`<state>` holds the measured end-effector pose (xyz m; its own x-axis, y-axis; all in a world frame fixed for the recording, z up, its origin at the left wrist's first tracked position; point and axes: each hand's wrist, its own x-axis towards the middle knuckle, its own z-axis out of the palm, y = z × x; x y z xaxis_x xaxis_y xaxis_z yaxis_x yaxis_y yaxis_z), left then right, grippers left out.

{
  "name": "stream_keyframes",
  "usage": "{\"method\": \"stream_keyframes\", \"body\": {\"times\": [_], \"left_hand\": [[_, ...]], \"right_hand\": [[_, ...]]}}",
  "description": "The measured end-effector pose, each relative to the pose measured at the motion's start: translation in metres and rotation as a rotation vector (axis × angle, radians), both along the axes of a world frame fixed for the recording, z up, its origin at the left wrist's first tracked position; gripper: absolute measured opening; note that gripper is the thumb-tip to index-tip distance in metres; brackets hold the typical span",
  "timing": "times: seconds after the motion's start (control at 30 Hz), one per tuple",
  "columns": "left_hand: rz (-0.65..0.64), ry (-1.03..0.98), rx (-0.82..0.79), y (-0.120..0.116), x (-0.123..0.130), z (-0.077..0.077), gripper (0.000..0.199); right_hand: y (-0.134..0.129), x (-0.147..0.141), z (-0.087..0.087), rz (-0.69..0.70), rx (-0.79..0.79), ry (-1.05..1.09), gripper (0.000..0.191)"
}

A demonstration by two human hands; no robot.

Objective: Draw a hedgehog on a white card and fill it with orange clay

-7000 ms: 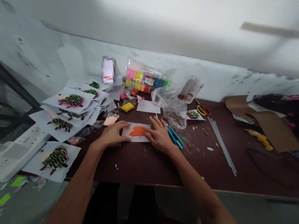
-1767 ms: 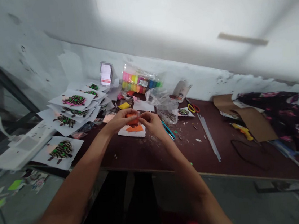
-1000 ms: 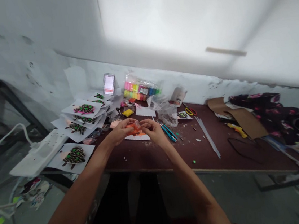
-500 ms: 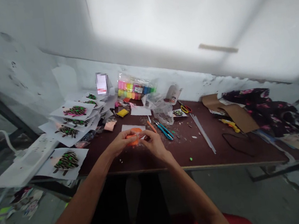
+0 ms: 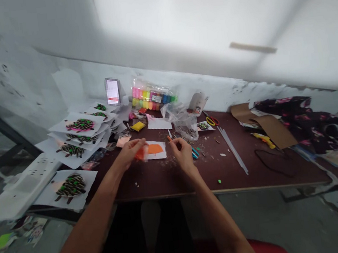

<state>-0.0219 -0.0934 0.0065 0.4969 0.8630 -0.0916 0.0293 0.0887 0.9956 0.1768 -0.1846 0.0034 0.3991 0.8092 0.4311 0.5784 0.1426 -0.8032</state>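
On the dark red table lies a white card (image 5: 160, 154) with a flat orange clay shape (image 5: 154, 148) on it. To its left, my left hand (image 5: 131, 149) pinches a clear plastic packet of orange clay (image 5: 140, 153), somewhat blurred. My right hand (image 5: 182, 153) is right of the card, its fingers closed at a thin orange stick-shaped tool (image 5: 169, 138). Most of that tool is hidden by the fingers. A blue-handled cutter (image 5: 195, 153) is partly covered by the same hand.
Stacked paper sheets with clay hedgehogs (image 5: 79, 125) and a white power strip (image 5: 19, 190) are at left. Behind are a clay set (image 5: 153, 97), a plastic bag (image 5: 183, 122) and scissors (image 5: 212, 121). Glue sticks (image 5: 233, 151), a yellow glue gun (image 5: 264, 140) and cloth (image 5: 319, 124) lie right.
My hands have moved apart. The left has drawn the orange clay packet leftward off the card, uncovering the orange shape; the right has gone to the orange tool.
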Motion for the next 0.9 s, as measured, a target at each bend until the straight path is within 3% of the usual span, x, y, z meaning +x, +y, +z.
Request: {"method": "stream_keyframes", "body": {"times": [0.17, 0.3, 0.53, 0.9], "left_hand": [[0.212, 0.132, 0.262, 0.046, -0.008, -0.011, 0.034], [0.160, 0.301, 0.313, 0.066, -0.003, -0.018, 0.022], [0.072, 0.385, 0.364, 0.075, -0.003, -0.030, 0.016], [0.001, 0.540, 0.537, 0.072, -0.005, -0.037, 0.018]], "right_hand": [[0.008, 0.012, -0.008, 0.081, -0.160, -0.068, 0.018], [0.016, 0.005, -0.014, 0.118, -0.188, -0.086, 0.016], [0.038, 0.006, -0.020, 0.103, -0.237, -0.179, 0.006], [0.059, -0.007, -0.016, 0.100, -0.366, -0.537, 0.013]]}}
